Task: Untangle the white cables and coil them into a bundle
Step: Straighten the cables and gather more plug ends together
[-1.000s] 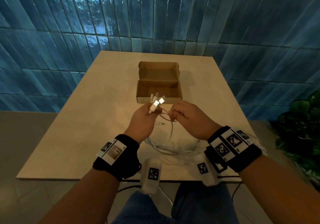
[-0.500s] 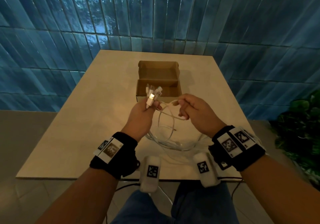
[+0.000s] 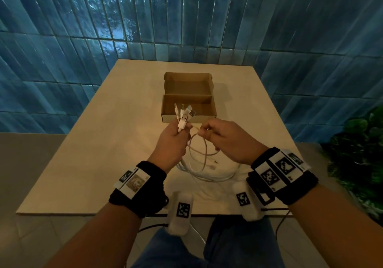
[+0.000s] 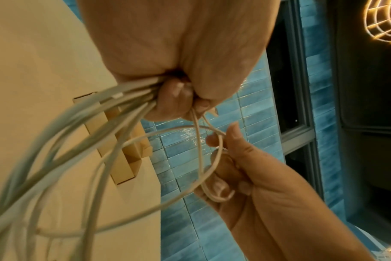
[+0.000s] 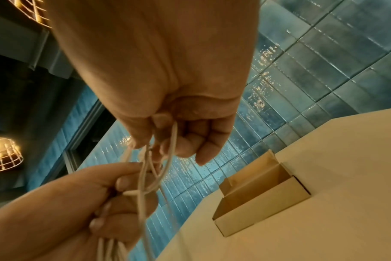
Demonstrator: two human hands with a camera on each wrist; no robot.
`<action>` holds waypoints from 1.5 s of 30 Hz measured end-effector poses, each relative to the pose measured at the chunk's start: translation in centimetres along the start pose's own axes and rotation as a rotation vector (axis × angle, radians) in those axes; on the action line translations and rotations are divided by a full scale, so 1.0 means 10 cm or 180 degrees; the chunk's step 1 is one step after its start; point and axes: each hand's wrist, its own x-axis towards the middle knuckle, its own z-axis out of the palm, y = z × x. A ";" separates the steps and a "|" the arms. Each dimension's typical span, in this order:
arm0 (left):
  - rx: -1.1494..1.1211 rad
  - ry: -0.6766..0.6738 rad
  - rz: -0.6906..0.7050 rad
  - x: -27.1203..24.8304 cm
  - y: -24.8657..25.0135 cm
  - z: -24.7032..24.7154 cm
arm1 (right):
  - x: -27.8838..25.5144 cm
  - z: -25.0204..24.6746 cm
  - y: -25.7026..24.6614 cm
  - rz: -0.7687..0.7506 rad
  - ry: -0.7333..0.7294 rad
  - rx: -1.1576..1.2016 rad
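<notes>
My left hand [image 3: 175,136] grips a bunch of white cables [image 3: 204,169], their plug ends [image 3: 183,115] sticking up above the fist. From the fist the cables hang in loops down onto the table [image 3: 103,143]. Just to the right, my right hand [image 3: 219,134] pinches a thin white cable loop [image 3: 199,141] that runs to the left fist. In the left wrist view the cables [image 4: 83,127] leave the left hand [image 4: 179,98], and the right hand [image 4: 234,176] holds a loop. In the right wrist view the right hand [image 5: 174,139] pinches thin strands [image 5: 165,162] above the left hand [image 5: 121,203].
An open brown cardboard box [image 3: 188,106] stands on the table just beyond my hands, lid flap raised at the back. Blue tiled walls surround the table. A green plant [image 3: 360,149] is at the right. The table's near edge runs under my wrists.
Both hands have risen slightly and drawn closer together. My right hand has shifted its pinch along the thin cable toward the left fist, and the hanging loop has shortened.
</notes>
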 end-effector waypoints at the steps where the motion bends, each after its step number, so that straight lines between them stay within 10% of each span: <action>1: -0.0024 0.0011 -0.0017 0.00 0.01 -0.01 | 0.00 -0.01 0.02 0.0008 0.0029 0.0039; 10: 0.0087 -0.0101 -0.0179 0.02 0.00 -0.09 | 0.00 -0.12 0.13 0.0257 0.0344 0.0861; 21: 0.0051 0.0368 -0.0202 0.06 0.04 -0.14 | -0.08 -0.15 0.32 0.0380 -0.0155 -0.0350; 45: -0.0200 0.0400 -0.0257 0.05 0.01 -0.27 | 0.03 -0.30 0.71 0.0831 0.0807 -0.0049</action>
